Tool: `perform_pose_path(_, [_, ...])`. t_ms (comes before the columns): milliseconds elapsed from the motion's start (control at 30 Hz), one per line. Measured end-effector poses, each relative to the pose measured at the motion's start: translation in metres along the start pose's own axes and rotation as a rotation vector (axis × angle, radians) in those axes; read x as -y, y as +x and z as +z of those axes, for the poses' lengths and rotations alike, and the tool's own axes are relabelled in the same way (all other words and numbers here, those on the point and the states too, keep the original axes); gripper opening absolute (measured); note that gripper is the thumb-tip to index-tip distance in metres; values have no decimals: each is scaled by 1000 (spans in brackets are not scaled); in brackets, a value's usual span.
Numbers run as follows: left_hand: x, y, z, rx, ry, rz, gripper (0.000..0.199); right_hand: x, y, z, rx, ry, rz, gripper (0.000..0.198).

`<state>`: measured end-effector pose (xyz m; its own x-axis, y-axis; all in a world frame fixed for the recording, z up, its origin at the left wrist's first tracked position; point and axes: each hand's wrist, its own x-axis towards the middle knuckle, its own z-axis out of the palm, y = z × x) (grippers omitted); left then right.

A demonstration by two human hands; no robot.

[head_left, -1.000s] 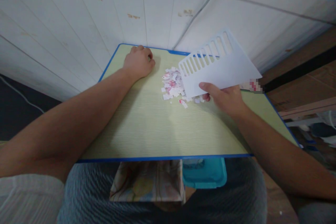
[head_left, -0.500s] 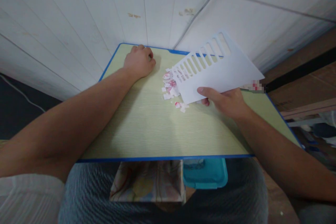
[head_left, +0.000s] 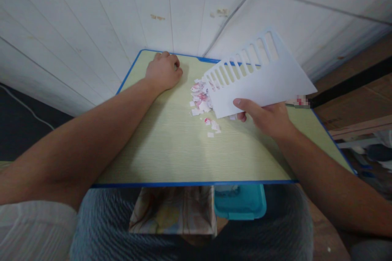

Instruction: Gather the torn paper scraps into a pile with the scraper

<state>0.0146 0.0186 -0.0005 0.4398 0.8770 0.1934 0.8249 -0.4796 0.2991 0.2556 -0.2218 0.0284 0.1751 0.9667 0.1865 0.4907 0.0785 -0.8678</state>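
Observation:
My right hand (head_left: 263,118) grips a white sheet (head_left: 245,89) by its lower edge, thumb on top and fingers beneath. The sheet is tilted and has a row of slots cut along its far side. Its left end reaches over a small heap of torn paper scraps (head_left: 200,100), white with pink and red marks. A few loose scraps (head_left: 211,124) lie nearer to me. My left hand (head_left: 163,71) rests on the table (head_left: 171,147) near its far left corner, fingers curled in; what they hold, if anything, I cannot make out.
A white panelled wall (head_left: 147,8) with a grey cable (head_left: 229,16) stands behind the table. Below the front edge are a patterned fabric box (head_left: 171,216) and a blue plastic container (head_left: 241,208). Cardboard boxes (head_left: 361,94) stand at the right.
My right hand has shifted slightly right with the sheet, baring more of the heap's right side. A loose scrap now lies apart, closer to me. My left hand stays put.

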Motion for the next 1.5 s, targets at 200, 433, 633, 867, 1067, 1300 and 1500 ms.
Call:
perform_pose_path(200, [1, 1, 1, -10, -54, -12, 61, -1, 0, -2, 61, 9, 26, 42])
perform_pose_path(433, [2, 2, 3, -27, -91, -18, 79, 5, -1, -1, 8, 62, 35, 36])
perform_pose_path(633, [2, 3, 4, -49, -28, 9, 55, 4, 1, -1, -31, 40, 5, 40])
perform_pose_path(867, [3, 3, 4, -47, -57, -1, 51, 0, 0, 4, -41, -10, -5, 40])
perform_pose_path(1067, [5, 4, 6, -39, -56, 18, 58, -1, -1, 4, -64, -27, -19, 43])
perform_pose_path(1300, [-1, 0, 2, -33, -26, 2, 41, 2, -2, 4, 162, -2, -26, 49])
perform_pose_path(1500, [-1, 0, 2, -42, -42, -2, 44, 4, -1, -1, -20, 41, -7, 45])
